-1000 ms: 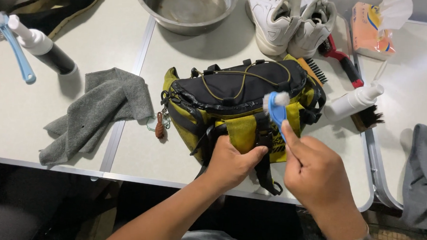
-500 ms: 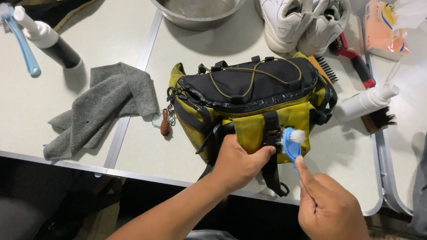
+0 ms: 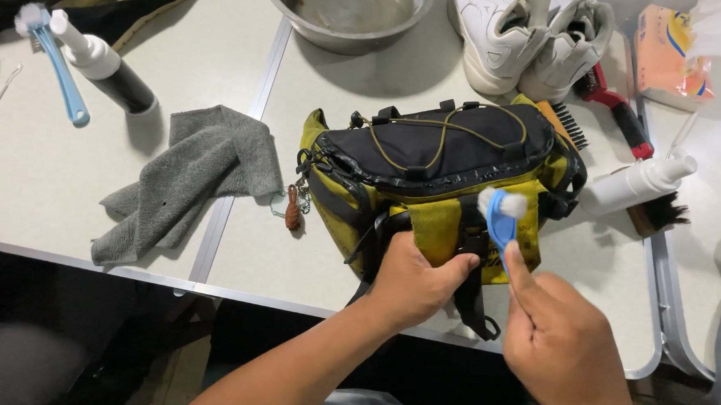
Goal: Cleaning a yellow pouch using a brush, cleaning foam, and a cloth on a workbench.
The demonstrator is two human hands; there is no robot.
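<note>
The bench (image 3: 220,64) was the biggest thing there, and it was two pale tops pushed side by side. One yellow and black bag (image 3: 440,178) lay on the right top, close to your edge.

You had one metal bowl (image 3: 346,9) at the far side, two white shoes (image 3: 525,34) next to it, and one grey cloth (image 3: 185,177) left of the bag. I counted two white spray bottles: one far left (image 3: 97,57) and one right of the bag (image 3: 637,180).

There were two small blue brushes. One lay far left (image 3: 55,63). The other (image 3: 501,218) was in your right hand (image 3: 562,349), pinched tight, with its white bristles against the yellow front of the bag.

Your left hand (image 3: 410,283) was clamped on the bag's front and black strap, which kept it from sliding. That was a good way to hold it. To scrub well, you needed short, light rubs and a firm left grip, I think.

One red-handled brush (image 3: 620,113) and one dark bristle brush (image 3: 656,214) sat at the right. One small brown tag (image 3: 293,209) hung off the bag's left end.
</note>
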